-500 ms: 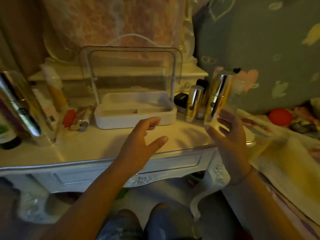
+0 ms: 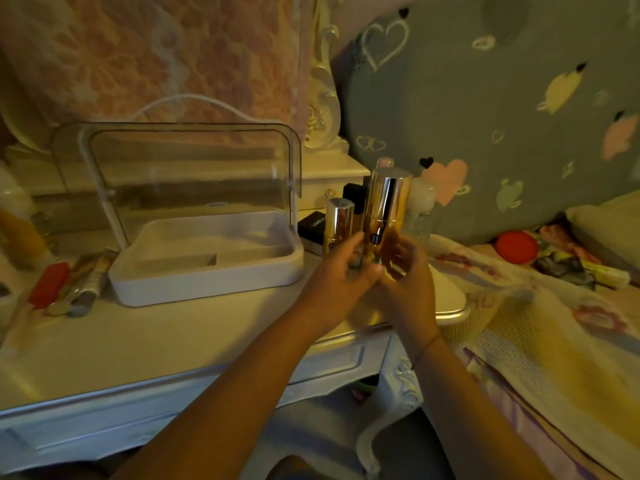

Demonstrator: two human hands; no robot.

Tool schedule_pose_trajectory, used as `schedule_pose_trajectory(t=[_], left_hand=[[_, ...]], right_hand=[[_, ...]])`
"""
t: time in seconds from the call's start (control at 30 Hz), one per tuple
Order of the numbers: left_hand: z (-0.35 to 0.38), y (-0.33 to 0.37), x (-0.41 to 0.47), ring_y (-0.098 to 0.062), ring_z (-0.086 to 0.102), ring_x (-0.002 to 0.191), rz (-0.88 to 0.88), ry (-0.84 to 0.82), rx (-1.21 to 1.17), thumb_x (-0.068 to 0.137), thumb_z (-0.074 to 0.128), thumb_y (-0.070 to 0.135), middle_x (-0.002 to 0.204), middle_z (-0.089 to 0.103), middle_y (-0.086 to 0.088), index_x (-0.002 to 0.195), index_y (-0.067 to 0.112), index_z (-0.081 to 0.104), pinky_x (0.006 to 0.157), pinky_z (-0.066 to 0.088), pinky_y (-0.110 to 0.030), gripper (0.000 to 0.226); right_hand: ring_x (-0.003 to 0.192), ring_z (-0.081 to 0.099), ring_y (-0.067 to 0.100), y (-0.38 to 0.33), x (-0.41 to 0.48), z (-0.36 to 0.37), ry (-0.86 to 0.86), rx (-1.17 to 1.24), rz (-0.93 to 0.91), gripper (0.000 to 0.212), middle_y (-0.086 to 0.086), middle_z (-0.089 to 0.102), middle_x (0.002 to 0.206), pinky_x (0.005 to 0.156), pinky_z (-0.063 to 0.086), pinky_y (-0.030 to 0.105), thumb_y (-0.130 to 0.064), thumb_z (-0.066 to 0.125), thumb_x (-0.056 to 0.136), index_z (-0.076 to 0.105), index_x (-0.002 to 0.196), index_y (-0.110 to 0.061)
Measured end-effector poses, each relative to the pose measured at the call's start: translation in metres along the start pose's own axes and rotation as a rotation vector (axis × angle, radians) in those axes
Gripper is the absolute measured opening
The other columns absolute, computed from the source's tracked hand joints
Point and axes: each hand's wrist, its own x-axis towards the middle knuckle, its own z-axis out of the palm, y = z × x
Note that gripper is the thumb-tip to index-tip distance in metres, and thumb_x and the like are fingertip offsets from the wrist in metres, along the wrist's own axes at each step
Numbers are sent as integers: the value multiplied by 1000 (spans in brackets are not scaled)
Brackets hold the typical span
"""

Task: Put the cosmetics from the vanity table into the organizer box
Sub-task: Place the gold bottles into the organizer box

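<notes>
Both hands have come together since the earlier view: the left hand (image 2: pixel 341 271), which hung open over the tabletop (image 2: pixel 166 341), now meets the right hand (image 2: pixel 401 271) around the base of the tall gold bottle (image 2: pixel 384 209), and the view has shifted so the organizer box (image 2: pixel 207 271) sits further left

Largest first: the white tabletop runs from near left to far right, with a bed (image 2: pixel 554 341) to its right. On it, at centre left, the organizer box stands with its clear lid (image 2: pixel 187 174) raised; the white tray looks empty in both compartments, so I judge nothing is packed yet and nearly all the task remains. The tall gold bottle is upright just right of the box, mirror-shiny with a dark round mark low on its side. Right-hand fingers wrap its lower part; left-hand fingers curl against it, though how firmly I cannot tell. A shorter gold bottle (image 2: pixel 337 223) stands just left of it, a black compact (image 2: pixel 313 223) behind. At far left lie a red case (image 2: pixel 48 284) and some tubes (image 2: pixel 90 282), still waiting
</notes>
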Motion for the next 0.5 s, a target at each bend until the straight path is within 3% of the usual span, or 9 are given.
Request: schedule_pose_trajectory(t=[0.17,0.27,0.37,0.5], left_hand=[[8,-5,12,-11,47,123,0,24,-50,91,53,32,134,51,3,136,34,37,102,43,-40,48],[8,-8,12,-12,50,120,2,49,-33,91,52,33,132,52,1,133,36,39,99,45,-39,45],[8,-6,10,-13,50,117,14,86,-14,92,52,31,130,47,2,132,35,42,94,47,-29,42],[3,3,-6,1,52,103,44,115,-12,91,53,27,123,47,7,128,35,45,72,45,-5,38]], right_hand=[[92,59,-6,7,9,1,-27,-88,-32,46,-11,64,101,73,46,3,-14,72,80,56,122,-23],[90,63,2,10,12,-4,-44,-148,-29,46,-7,67,102,75,49,15,-19,73,79,59,123,-22],[90,65,5,8,9,-9,-76,-154,-22,46,-5,70,102,77,52,19,-23,74,78,61,122,-21],[90,68,6,-5,-8,-14,-130,-78,-25,47,-9,71,99,74,53,17,-28,75,75,62,120,-22]])
